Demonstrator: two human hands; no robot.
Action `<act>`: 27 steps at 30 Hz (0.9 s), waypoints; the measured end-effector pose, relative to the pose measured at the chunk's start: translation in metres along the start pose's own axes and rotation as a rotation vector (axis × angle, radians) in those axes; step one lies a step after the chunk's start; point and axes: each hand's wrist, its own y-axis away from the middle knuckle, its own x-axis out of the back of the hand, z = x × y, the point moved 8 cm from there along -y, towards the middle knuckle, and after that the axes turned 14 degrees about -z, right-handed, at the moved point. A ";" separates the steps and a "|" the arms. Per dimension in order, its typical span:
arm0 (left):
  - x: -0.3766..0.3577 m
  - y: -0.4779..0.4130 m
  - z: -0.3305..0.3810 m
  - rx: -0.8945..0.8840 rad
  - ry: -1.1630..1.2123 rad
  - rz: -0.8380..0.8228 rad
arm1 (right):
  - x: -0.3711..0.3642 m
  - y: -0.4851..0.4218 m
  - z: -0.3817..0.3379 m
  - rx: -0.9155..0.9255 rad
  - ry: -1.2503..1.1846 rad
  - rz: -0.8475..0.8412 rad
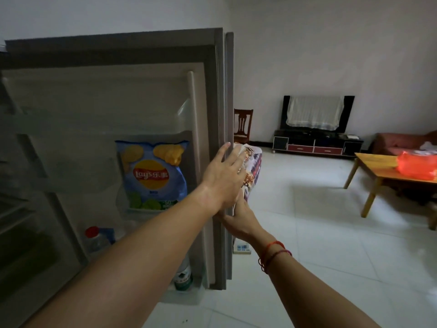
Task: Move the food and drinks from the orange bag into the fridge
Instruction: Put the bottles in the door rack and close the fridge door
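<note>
Your right hand (236, 221) holds a snack packet (252, 171) from below, just past the outer edge of the open fridge door (208, 95). The packet sticks up out of that grip, and its top leans a little to the right. Most of the right fingers are hidden behind your left hand (224, 176). Your left hand lies flat over the packet with its fingers straight and spread. Its fingertips reach the edge of the door, and it holds nothing.

Inside the door, a blue bag of chips (152, 176) stands on a middle shelf. Lower down are a bottle with a red cap (94, 240) and a green bottle (183, 278). The orange bag (416, 165) lies on the wooden surface (376, 172) off to the right, well apart from both hands.
</note>
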 end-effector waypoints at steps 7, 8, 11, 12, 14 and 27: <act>-0.016 -0.013 -0.006 0.110 -0.106 -0.085 | -0.006 -0.007 -0.001 0.026 -0.057 -0.072; -0.017 -0.011 -0.006 0.116 -0.112 -0.081 | -0.006 -0.008 0.001 0.031 -0.068 -0.068; -0.017 -0.005 -0.007 0.117 -0.098 -0.071 | -0.008 -0.005 0.004 0.027 -0.090 -0.040; -0.017 -0.002 -0.006 0.116 -0.102 -0.069 | -0.009 -0.002 0.004 0.031 -0.099 -0.034; -0.015 0.005 -0.005 0.118 -0.106 -0.055 | -0.012 0.005 0.001 0.032 -0.115 -0.025; -0.007 0.120 0.006 0.045 0.027 0.166 | -0.056 0.088 -0.010 0.109 -0.054 0.076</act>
